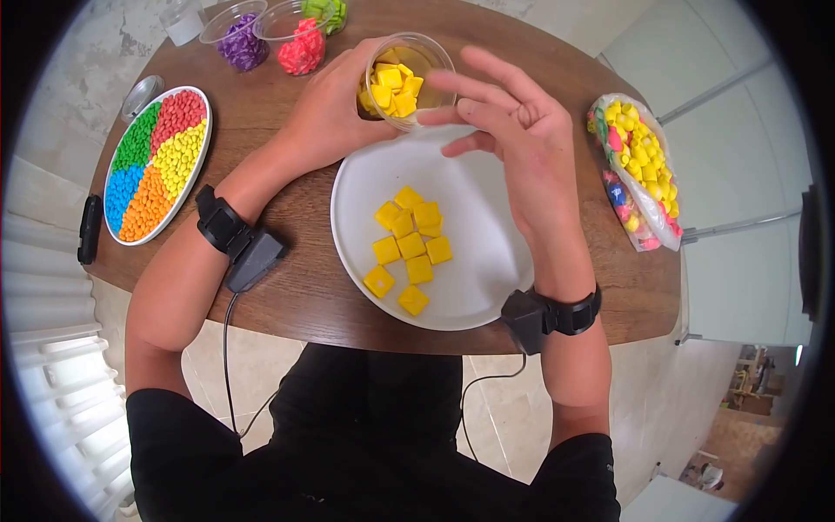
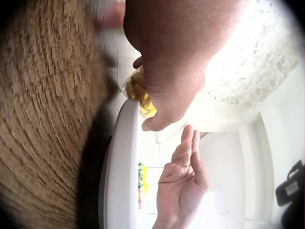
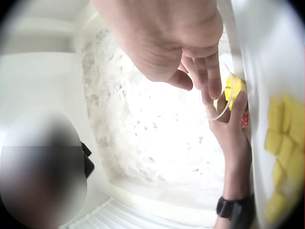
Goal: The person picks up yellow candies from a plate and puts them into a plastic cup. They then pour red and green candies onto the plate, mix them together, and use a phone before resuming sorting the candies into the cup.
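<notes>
My left hand [image 1: 335,115] grips a clear plastic cup [image 1: 432,61] by its side, tilted so its mouth faces me. Inside lie several yellow square candies [image 1: 396,90]. Beside the cup's rim, my right hand [image 1: 532,126] has its fingers extended and spread, with nothing held. Below both hands, a large white plate [image 1: 483,252] carries more yellow square candies [image 1: 410,246], most of them close together left of its middle. In the left wrist view, the left thumb and palm hide much of the cup. The right wrist view shows the right fingers [image 3: 213,78] overlapping the cup's rim.
On the left stands a white dish [image 1: 205,143] of small candies sorted by colour. Behind it are a purple-filled cup [image 1: 242,43], a red-filled cup [image 1: 301,48] and green pieces [image 1: 326,13]. A plastic bag [image 1: 639,170] of colourful pieces lies near the table's right edge.
</notes>
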Available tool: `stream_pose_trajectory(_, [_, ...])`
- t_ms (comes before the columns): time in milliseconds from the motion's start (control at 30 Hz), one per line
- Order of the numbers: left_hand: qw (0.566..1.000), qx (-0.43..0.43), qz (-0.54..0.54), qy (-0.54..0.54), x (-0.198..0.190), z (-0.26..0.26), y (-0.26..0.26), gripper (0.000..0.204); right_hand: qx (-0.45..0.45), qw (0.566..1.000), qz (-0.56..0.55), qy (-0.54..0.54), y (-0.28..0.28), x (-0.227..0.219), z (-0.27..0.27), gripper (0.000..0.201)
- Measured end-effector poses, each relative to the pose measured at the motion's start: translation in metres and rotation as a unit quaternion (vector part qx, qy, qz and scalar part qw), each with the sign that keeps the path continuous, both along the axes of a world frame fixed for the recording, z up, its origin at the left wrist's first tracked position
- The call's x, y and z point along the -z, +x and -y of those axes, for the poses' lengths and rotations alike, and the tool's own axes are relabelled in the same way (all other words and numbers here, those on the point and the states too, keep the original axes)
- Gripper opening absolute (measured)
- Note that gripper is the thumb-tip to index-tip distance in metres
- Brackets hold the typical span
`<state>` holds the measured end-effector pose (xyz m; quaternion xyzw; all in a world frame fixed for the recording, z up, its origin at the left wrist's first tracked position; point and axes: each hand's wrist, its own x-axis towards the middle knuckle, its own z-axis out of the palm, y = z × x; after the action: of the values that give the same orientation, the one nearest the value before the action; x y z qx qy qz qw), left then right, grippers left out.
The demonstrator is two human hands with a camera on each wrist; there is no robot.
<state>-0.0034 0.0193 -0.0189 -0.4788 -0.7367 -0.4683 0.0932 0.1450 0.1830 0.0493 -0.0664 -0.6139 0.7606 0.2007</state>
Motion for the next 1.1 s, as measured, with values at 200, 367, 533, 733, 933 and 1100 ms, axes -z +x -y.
stream_pose_trajectory(200, [1.000,-0.005,-0.009,0.000,0.000,0.000,0.001,0.084,-0.109,0.943,0.142,0.279,0.008,0.010,-0.013,0.018])
stream_pose_trajectory(367, [1.000,-0.009,-0.008,-0.004,0.000,0.000,0.001,0.083,-0.166,0.878,0.155,0.422,0.011,0.019,-0.011,0.019])
stream_pose_trajectory(533, [1.000,-0.005,-0.003,-0.003,0.000,0.000,0.001,0.084,-0.197,0.849,0.183,0.454,0.015,0.014,-0.005,0.027])
stream_pose_trajectory(733, [1.000,-0.008,-0.008,-0.006,0.000,0.001,0.000,0.084,-0.203,0.830,0.179,0.487,0.018,0.013,-0.005,0.024])
stream_pose_trajectory(933, [1.000,0.000,0.002,-0.006,-0.001,0.000,0.000,0.083,-0.174,0.854,0.167,0.460,0.015,0.014,-0.008,0.018])
stream_pose_trajectory(1100, [1.000,-0.002,-0.008,-0.001,0.001,0.001,0.000,0.083,-0.069,0.912,0.040,0.402,0.012,0.010,-0.011,0.016])
